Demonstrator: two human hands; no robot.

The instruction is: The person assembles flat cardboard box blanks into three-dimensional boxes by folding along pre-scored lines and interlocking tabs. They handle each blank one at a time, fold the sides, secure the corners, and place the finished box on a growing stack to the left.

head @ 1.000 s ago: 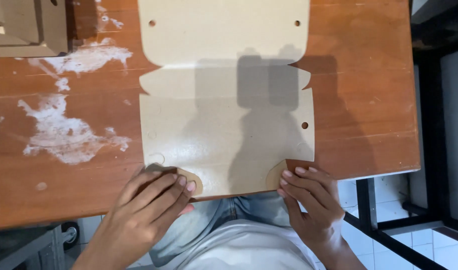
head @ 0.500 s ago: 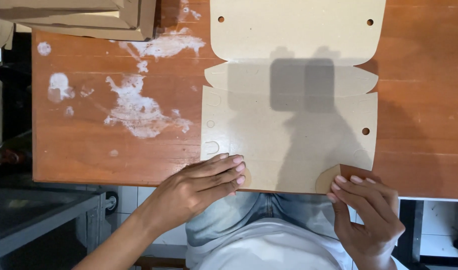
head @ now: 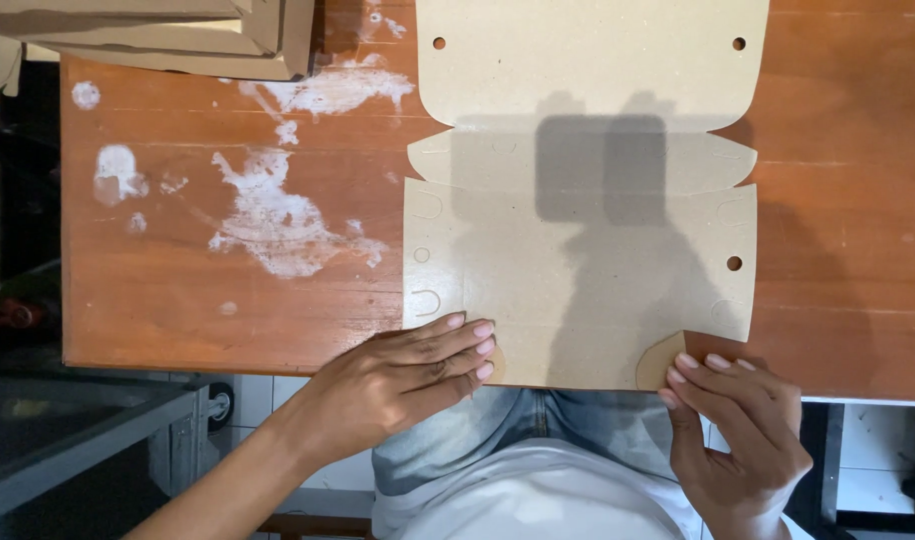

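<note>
Left hand [head: 408, 375] slid further onto card [head: 578, 220] corner since earlier, fingers flat, pressing, gripping nothing, right hand [head: 738, 420] fingertips bending rounded tab [head: 661, 362] up, card flat on table [head: 228, 300], near edge

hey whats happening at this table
A person is working a flat die-cut cardboard sheet lying on a wooden table. The left hand presses flat on the sheet's near left corner, while the right hand folds up a small rounded tab at the near right corner. Stacked cardboard pieces sit at the table's far left, beside white smears on the wood.
</note>
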